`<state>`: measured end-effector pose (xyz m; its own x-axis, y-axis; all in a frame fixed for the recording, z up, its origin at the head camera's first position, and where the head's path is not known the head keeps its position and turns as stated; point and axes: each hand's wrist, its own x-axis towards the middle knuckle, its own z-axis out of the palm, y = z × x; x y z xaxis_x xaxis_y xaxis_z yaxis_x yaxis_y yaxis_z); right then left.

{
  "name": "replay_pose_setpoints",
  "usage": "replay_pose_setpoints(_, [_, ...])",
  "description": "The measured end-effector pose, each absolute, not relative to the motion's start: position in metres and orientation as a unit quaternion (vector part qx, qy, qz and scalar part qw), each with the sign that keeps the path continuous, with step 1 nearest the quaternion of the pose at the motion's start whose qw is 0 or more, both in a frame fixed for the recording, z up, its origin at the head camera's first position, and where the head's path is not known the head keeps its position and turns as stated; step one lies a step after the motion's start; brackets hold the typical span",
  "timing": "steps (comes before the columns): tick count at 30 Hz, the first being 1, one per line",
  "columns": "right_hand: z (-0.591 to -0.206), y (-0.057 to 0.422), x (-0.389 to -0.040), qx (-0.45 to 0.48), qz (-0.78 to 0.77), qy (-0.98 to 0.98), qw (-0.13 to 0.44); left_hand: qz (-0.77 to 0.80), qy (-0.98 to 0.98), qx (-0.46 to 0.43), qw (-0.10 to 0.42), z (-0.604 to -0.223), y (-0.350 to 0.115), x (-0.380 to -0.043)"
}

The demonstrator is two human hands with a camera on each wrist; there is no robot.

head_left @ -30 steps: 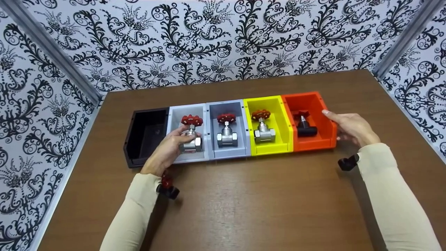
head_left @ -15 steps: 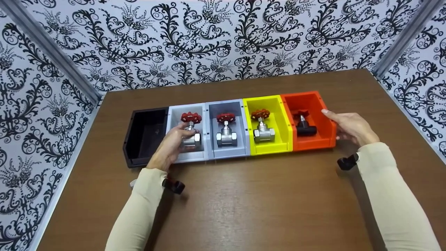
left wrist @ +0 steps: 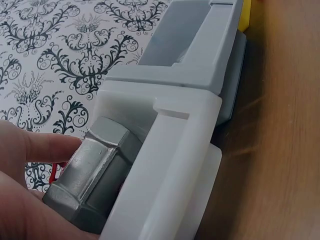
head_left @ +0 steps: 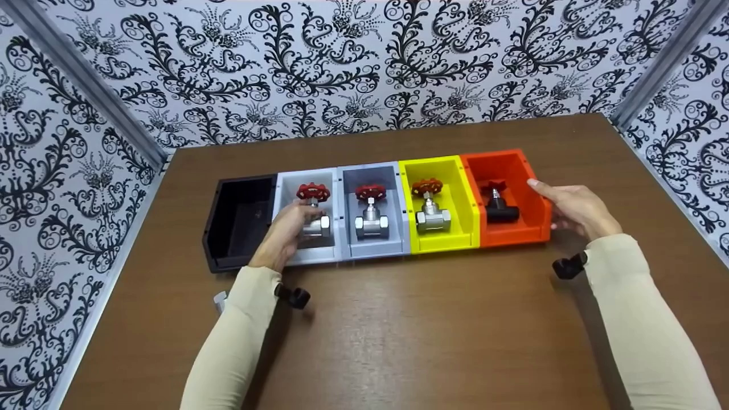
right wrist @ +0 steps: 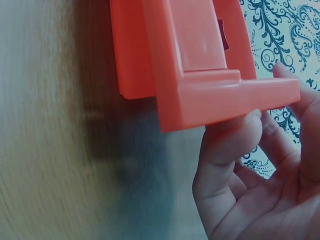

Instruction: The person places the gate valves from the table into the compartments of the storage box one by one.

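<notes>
In the head view my left hand grips a metal gate valve with a red handwheel, inside the white bin. The left wrist view shows the fingers and thumb around the hex-ended valve body, close behind the bin's front lip. My right hand holds the side wall of the orange-red bin at the row's right end. In the right wrist view, thumb and fingers stand on either side of that bin's wall. A black valve with a red handle lies inside it.
The joined row also has a black bin at the left, a grey bin and a yellow bin. Similar valves stand in the grey and yellow ones. A pale piece on the table is partly hidden by the left sleeve.
My left hand has moved slightly right and away with the valve, deeper into the white bin. A red handwheel near the left wrist is now covered; a pale piece shows left of the sleeve.
</notes>
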<state>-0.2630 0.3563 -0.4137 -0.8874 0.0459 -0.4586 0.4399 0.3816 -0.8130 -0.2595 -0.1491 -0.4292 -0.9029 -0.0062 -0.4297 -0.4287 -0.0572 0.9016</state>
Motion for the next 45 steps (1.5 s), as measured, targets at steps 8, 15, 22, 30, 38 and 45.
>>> replay_pose_setpoints(8, [-0.4166, 0.3578, -0.2642, 0.143, -0.543, 0.808, 0.179, 0.71, 0.671, -0.153, 0.147, -0.4328, -0.1462, -0.2617])
replay_pose_setpoints(15, [-0.4162, 0.3579, -0.2647, 0.14, -0.548, 0.804, 0.182, 0.678, 0.703, -0.164, 0.141, -0.4317, -0.1463, -0.262])
replay_pose_setpoints(22, [-0.4153, 0.3578, -0.2647, 0.14, -0.54, 0.809, 0.184, 0.665, 0.716, -0.159, 0.141, -0.4329, -0.1473, -0.2623])
replay_pose_setpoints(30, [-0.4169, 0.3584, -0.2654, 0.139, -0.538, 0.811, 0.183, 0.638, 0.744, -0.146, 0.136, -0.4352, -0.1483, -0.2628])
replay_pose_setpoints(38, [-0.4194, 0.3598, -0.2652, 0.135, -0.543, 0.81, 0.177, 0.627, 0.752, -0.15, 0.139, -0.4336, -0.1469, -0.2614])
replay_pose_setpoints(45, [-0.4197, 0.3603, -0.2668, 0.137, -0.541, 0.809, 0.183, 0.618, 0.759, -0.15, 0.138, -0.4344, -0.1467, -0.2623])
